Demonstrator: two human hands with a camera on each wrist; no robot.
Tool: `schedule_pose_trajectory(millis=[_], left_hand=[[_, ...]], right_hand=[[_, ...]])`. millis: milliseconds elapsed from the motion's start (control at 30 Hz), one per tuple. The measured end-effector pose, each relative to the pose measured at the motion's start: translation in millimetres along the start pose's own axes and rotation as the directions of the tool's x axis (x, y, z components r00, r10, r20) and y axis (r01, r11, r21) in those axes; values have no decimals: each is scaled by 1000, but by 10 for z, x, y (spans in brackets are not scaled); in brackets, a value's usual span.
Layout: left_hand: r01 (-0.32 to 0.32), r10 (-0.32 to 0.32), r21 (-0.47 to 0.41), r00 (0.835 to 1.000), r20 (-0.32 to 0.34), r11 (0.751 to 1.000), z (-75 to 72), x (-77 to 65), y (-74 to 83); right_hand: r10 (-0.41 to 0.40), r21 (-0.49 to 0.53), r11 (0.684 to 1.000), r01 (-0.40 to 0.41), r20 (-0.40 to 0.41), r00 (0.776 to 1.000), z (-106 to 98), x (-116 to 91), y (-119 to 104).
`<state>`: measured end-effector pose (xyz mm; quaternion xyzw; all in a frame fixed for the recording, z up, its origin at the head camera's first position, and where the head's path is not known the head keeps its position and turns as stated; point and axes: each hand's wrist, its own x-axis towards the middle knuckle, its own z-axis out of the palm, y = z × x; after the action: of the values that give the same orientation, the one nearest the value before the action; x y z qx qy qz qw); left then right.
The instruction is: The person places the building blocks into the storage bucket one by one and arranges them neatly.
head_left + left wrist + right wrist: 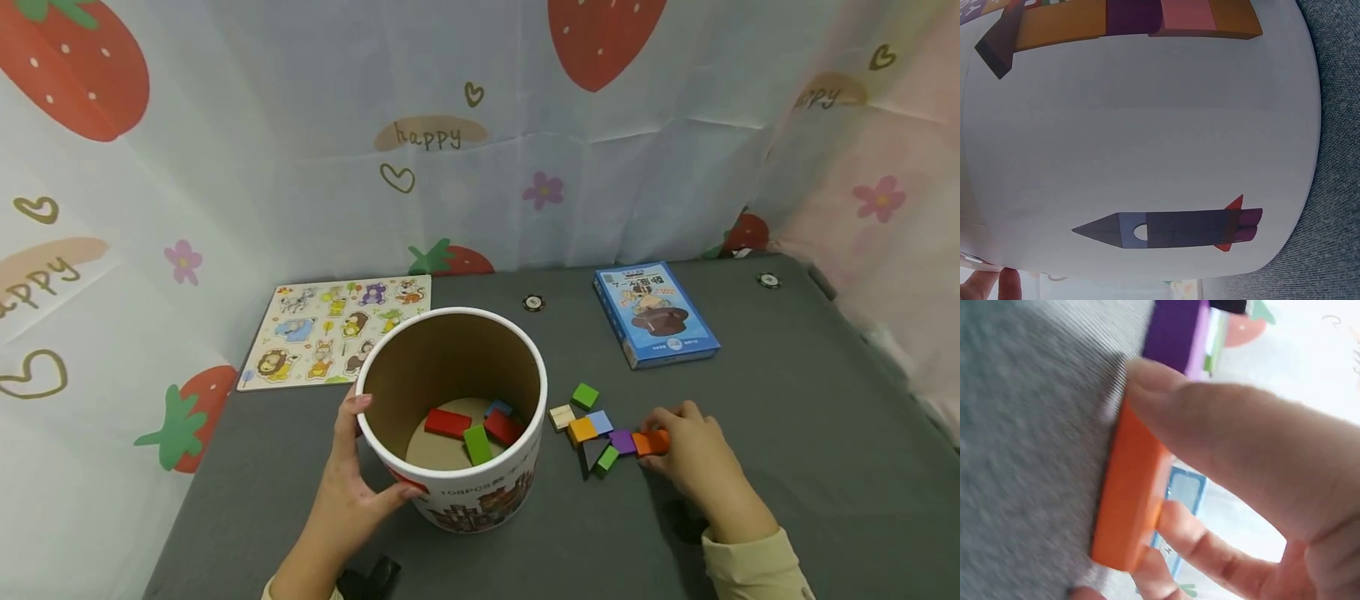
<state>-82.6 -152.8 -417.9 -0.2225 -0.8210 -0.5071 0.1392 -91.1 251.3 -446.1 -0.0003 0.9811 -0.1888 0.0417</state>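
Note:
A tall white paper bucket (487, 504) stands tilted toward me on the grey table. My left hand (352, 487) grips its near left side, thumb in front under the rim and fingers round the left. Inside lie a red block (448, 423), another red one, a green block (477, 445) and a blue piece (498, 408). To the right of the bucket, my right hand (693, 454) pinches an orange block (1129, 500) low at the tabletop. A purple block (622, 442) adjoins its left end. In the left wrist view the bucket's printed wall (1147, 144) fills most of the frame.
Between bucket and right hand lie a black triangle (589, 457), green blocks (585, 396), a yellow-orange block (582, 430), a light blue block (600, 422) and a pale block (562, 417). Behind are an animal puzzle board (307, 350), a blue box (660, 312) and round chips (533, 302).

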Motion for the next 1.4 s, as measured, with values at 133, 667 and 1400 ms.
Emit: schedule_pose_trajectory(millis=[133,667,1400], left_hand=[[2,-2,-8,1000,2,1000,13,-10,-1],[-4,4,-12,1000,5,1000,16,-37,-10],[-4,4,-7,1000,23,1000,-27,-3,-10]], right_hand=[[37,-6,999,-37,1,999,37,-7,-12],[-103,-28,995,99,-165,981,-336,-124,-147],[-725,-135,684,717,-239,646,-959,30,-2021]])
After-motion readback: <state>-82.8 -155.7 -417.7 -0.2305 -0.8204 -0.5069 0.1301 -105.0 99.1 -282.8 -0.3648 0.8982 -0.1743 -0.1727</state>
